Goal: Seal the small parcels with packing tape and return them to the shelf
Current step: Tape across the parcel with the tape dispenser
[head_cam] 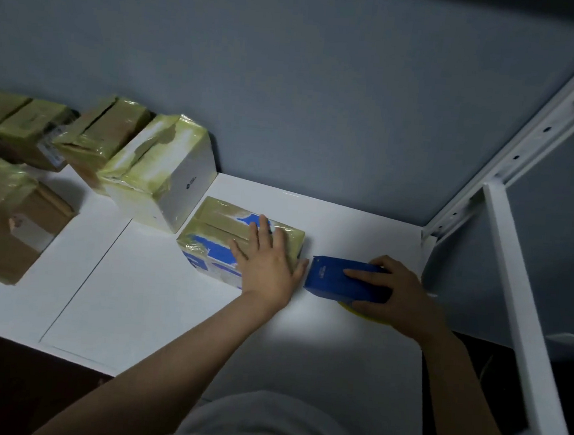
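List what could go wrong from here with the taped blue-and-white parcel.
1. The left hand lies flat on the tape-wrapped blue-and-white parcel, its thumb right beside the front edge of the blue plastic tape dispenser gripped by the right hand; a cutter there might nick it.
2. Only a flat palm pins the parcel, so a pull could slide it across the smooth white shelf against the tall white box.

Dim overall, with a cool grey-blue cast. The brightest area is a soft pool on the white shelf board (321,336) near its front edge; the board darkens toward its left edge. Glare streaks the taped parcels (159,159) at back left, with soft shadows beside them. Left hand (268,267), right hand (399,295) and tape dispenser (346,280) are soft-edged and slightly blurred. The shelf upright (510,269) bows near the right frame edge. The lower left corner is nearly black.
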